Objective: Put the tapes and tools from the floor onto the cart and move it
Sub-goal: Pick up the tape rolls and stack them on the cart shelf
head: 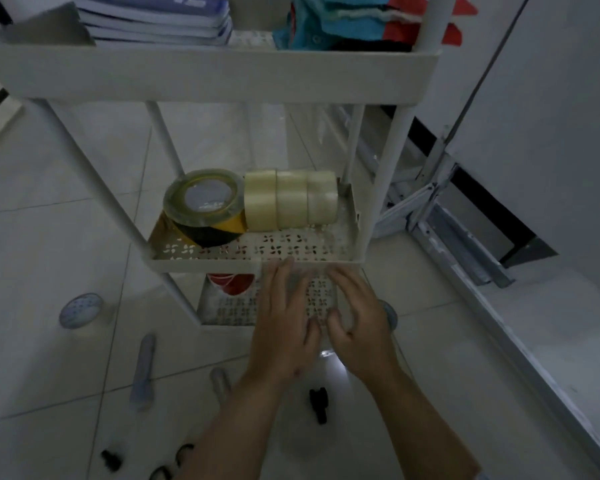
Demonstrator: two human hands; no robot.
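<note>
Nearest the bottom of the frame, small dark tools lie on the pale tiled floor — a black clip-like piece at lower centre, another dark bit at lower left. A little further up, a long grey-blue tool lies lengthwise at lower left, with a shorter grey one beside it toward the centre, and a pale roll of tape sits on the tiles at the left. Both bare forearms rise from the bottom edge to the middle of the frame. The left hand has its fingers straight, its grip released, the tips at the front lip of the cart's middle shelf. The right hand is just beside it over the bottom shelf, fingers loosely curled; whether it holds something clear I cannot tell, as it is blurred. Beyond, on the middle shelf, a yellow-and-black tape roll leans beside three pale tape rolls standing on edge, touching. Something red and white lies on the bottom shelf. At the top of the frame, the upper tray holds stacked booklets and blue and red cloth.
</note>
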